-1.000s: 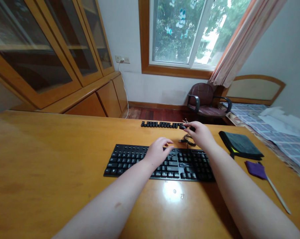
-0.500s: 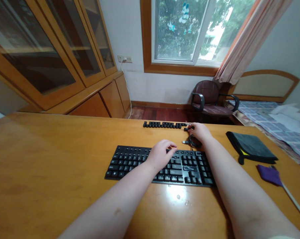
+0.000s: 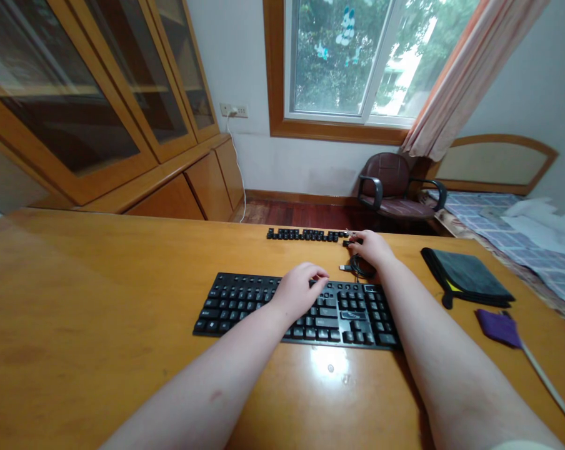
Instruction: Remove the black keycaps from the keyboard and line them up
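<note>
A black keyboard (image 3: 245, 303) lies on the wooden desk (image 3: 99, 281). My left hand (image 3: 296, 290) rests on its middle keys with fingers curled. Beyond the keyboard, near the desk's far edge, runs a row of loose black keycaps (image 3: 304, 234). My right hand (image 3: 370, 247) reaches to the right end of that row, fingers pinched at a keycap there. A coiled black cable with a plug (image 3: 357, 267) lies just under that hand.
A folded dark cloth (image 3: 467, 276) lies at the right, with a purple-headed tool on a pale handle (image 3: 502, 330) nearer me. Behind the desk stand a brown armchair (image 3: 395, 187), glass-fronted cabinets (image 3: 90, 94) and a bed (image 3: 521, 231).
My right hand has stayed at the right end of the keycap row, shifting slightly. The view has moved a little. My left hand remains on the keyboard.
</note>
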Action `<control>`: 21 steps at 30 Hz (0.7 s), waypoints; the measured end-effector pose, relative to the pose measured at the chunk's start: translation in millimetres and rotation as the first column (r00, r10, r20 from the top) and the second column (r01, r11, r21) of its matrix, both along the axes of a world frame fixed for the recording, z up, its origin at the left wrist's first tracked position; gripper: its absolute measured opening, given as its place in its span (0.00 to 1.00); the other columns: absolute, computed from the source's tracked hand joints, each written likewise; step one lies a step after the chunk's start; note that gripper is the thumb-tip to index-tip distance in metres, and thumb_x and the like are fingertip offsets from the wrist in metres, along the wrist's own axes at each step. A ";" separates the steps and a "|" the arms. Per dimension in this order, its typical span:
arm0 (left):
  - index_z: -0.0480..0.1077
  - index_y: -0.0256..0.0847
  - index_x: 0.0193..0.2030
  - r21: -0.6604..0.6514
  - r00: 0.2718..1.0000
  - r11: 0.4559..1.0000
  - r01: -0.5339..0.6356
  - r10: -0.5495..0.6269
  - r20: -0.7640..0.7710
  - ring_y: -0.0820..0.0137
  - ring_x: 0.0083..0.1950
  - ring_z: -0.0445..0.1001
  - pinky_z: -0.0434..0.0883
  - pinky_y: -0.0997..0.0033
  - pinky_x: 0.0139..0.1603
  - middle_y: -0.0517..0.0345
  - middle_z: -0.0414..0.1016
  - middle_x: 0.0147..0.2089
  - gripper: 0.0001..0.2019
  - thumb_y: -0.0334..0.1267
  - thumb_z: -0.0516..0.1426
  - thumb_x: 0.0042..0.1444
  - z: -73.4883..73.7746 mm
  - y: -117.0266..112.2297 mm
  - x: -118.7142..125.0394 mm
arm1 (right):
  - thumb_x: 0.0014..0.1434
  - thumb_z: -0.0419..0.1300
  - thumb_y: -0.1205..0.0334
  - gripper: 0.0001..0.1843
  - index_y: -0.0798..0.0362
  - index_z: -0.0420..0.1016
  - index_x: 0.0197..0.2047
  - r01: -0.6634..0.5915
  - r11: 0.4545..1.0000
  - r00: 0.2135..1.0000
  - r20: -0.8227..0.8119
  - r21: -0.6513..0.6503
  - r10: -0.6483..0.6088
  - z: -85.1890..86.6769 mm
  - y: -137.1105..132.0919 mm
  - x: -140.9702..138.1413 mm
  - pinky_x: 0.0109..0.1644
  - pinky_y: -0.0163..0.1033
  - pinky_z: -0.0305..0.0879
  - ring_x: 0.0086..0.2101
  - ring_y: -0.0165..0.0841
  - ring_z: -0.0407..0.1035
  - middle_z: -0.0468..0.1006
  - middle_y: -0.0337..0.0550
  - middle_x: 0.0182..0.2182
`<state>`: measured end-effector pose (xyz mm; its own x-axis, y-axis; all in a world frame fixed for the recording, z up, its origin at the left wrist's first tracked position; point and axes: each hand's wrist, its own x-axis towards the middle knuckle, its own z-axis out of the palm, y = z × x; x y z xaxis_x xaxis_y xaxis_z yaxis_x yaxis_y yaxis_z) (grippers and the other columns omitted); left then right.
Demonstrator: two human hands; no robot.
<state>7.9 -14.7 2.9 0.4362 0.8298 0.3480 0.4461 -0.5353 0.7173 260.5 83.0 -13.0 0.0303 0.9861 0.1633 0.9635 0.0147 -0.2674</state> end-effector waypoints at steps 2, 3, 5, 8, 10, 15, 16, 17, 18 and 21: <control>0.71 0.40 0.35 -0.002 1.000 1.000 0.000 0.000 -0.005 0.70 0.40 0.71 0.68 0.70 0.43 0.58 0.73 0.36 0.06 0.35 0.53 0.56 -0.6 0.1 0.4 | 0.51 0.60 0.57 0.11 0.50 0.78 0.37 0.003 1.000 1.000 0.003 -0.005 -0.003 0.3 0.9 -0.6 0.37 0.36 0.60 0.36 0.36 0.69 0.76 0.45 0.36; 0.71 0.40 0.35 -0.003 1.000 1.000 -0.002 0.001 -0.007 0.70 0.40 0.71 0.68 0.70 0.43 0.58 0.73 0.36 0.06 0.35 0.53 0.56 -0.5 0.1 0.6 | 0.51 0.60 0.58 0.10 0.50 0.78 0.37 0.007 1.000 1.000 0.005 -0.007 -0.007 0.2 1.6 -0.9 0.37 0.36 0.60 0.36 0.35 0.69 0.76 0.45 0.36; 0.71 0.40 0.35 -0.006 1.000 1.000 -0.002 0.002 -0.011 0.70 0.40 0.71 0.68 0.70 0.43 0.57 0.74 0.36 0.06 0.35 0.53 0.56 0.2 -0.1 0.7 | 0.51 0.60 0.59 0.09 0.50 0.78 0.36 0.012 1.000 1.000 0.010 -0.003 -0.012 -0.5 3.4 -1.3 0.38 0.35 0.60 0.36 0.35 0.69 0.76 0.45 0.36; 0.71 0.40 0.35 -0.011 1.000 1.000 -0.001 0.001 -0.019 0.70 0.40 0.71 0.68 0.70 0.43 0.57 0.74 0.37 0.06 0.35 0.53 0.56 1.3 -0.4 0.6 | 0.51 0.60 0.59 0.09 0.51 0.78 0.36 0.008 1.000 1.000 0.009 0.024 -0.008 -2.0 5.4 -1.7 0.39 0.35 0.60 0.37 0.35 0.69 0.76 0.44 0.37; 0.72 0.40 0.36 -0.009 1.000 1.000 -0.002 0.002 -0.025 0.70 0.40 0.71 0.68 0.70 0.43 0.57 0.74 0.37 0.07 0.35 0.53 0.56 1.4 -0.5 0.6 | 0.51 0.60 0.59 0.09 0.51 0.77 0.37 0.013 0.999 1.000 0.007 0.043 -0.013 -2.9 6.3 -2.0 0.40 0.35 0.60 0.38 0.35 0.69 0.75 0.44 0.37; 0.72 0.40 0.35 -0.006 1.000 1.000 -0.001 0.001 -0.030 0.70 0.40 0.71 0.68 0.70 0.43 0.58 0.74 0.36 0.06 0.35 0.53 0.56 0.4 -0.2 1.0 | 0.53 0.59 0.58 0.10 0.51 0.77 0.38 0.035 0.998 0.999 0.010 0.048 -0.036 -3.0 7.1 -5.2 0.40 0.35 0.60 0.38 0.35 0.68 0.74 0.45 0.37; 0.72 0.40 0.35 -0.005 1.000 1.000 0.002 -0.002 -0.030 0.70 0.40 0.71 0.68 0.70 0.43 0.58 0.74 0.36 0.06 0.35 0.53 0.56 0.2 -0.1 1.1 | 0.53 0.59 0.58 0.10 0.51 0.77 0.38 0.034 0.998 0.999 0.014 0.048 -0.035 -2.7 7.0 -6.2 0.39 0.35 0.60 0.38 0.35 0.68 0.74 0.45 0.37; 0.72 0.40 0.35 -0.004 1.000 1.000 0.003 -0.003 -0.029 0.70 0.39 0.71 0.68 0.71 0.43 0.58 0.74 0.36 0.06 0.35 0.53 0.56 0.1 -0.1 1.2 | 0.54 0.59 0.58 0.10 0.51 0.77 0.37 0.033 0.998 0.999 0.020 0.051 -0.034 -2.4 6.9 -7.1 0.39 0.35 0.60 0.38 0.35 0.68 0.74 0.45 0.37; 0.72 0.40 0.35 -0.002 1.000 1.000 0.005 -0.005 -0.030 0.70 0.39 0.71 0.68 0.71 0.43 0.58 0.74 0.36 0.07 0.35 0.53 0.56 -0.1 0.0 1.3 | 0.54 0.58 0.57 0.10 0.51 0.77 0.37 0.030 0.998 0.999 0.026 0.055 -0.032 -2.1 6.8 -7.9 0.38 0.35 0.60 0.37 0.35 0.68 0.74 0.44 0.37; 0.72 0.40 0.35 0.004 0.999 1.000 0.006 -0.005 -0.035 0.70 0.40 0.71 0.68 0.70 0.43 0.58 0.74 0.36 0.07 0.35 0.53 0.56 -0.9 0.2 1.5 | 0.54 0.58 0.58 0.10 0.50 0.77 0.37 0.025 0.998 0.999 0.037 0.062 -0.027 -1.9 6.6 -9.5 0.37 0.35 0.59 0.37 0.34 0.68 0.74 0.44 0.37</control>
<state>9.4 -14.6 2.0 0.4528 0.8260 0.3356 0.4680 -0.5406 0.6991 251.0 89.7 -14.9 0.0487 0.9730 0.2256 0.9730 0.0048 -0.2306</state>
